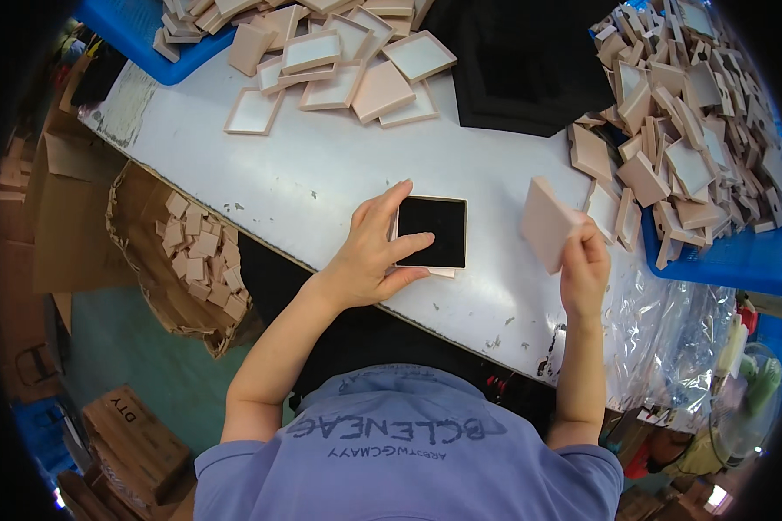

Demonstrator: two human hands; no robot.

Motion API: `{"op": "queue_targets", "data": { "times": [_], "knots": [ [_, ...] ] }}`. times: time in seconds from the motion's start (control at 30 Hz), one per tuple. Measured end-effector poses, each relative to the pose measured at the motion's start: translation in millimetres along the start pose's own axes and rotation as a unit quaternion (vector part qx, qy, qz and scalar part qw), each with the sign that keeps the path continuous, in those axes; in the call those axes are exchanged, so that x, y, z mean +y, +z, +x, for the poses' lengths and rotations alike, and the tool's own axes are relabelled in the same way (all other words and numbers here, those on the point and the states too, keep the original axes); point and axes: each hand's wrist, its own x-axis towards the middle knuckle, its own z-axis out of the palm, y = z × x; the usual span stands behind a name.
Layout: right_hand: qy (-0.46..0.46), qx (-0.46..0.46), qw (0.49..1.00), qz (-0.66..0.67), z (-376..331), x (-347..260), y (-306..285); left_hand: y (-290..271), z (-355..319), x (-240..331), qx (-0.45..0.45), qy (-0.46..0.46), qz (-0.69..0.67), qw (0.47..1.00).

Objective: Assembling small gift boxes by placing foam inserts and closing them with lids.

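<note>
On the white table, a shallow pale pink box (466,233) lined with a black pad (434,221) sits in front of me. My left hand (375,247) grips it from the left, with fingers at its far and near edges and one fingertip resting on the black pad. A little of another pale piece shows beneath its near edge. To the right, my right hand (585,265) is closed on a pale pink box lid (547,226), held tilted above the table. The lid's inner side is turned away from me.
Open pale boxes (334,52) lie piled at the far left by a blue crate (161,52). A black block-like stack (530,69) stands behind. A heaped blue crate (712,271) and clear plastic bags (660,334) are right. A carton (148,291) holds small pieces.
</note>
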Motion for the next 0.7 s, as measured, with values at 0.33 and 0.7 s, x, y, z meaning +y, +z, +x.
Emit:
{"op": "queue_targets", "data": {
  "times": [0.33,0.7],
  "knots": [
    [-0.176,-0.061,0.840,-0.510,7,5,5,-13,3,10,-0.099,-0.001,0.082,0.992],
    [-0.262,-0.321,0.843,-0.344,29,-1,85,-1,-2,-18,0.025,0.064,-0.049,0.996]
  ]
}}
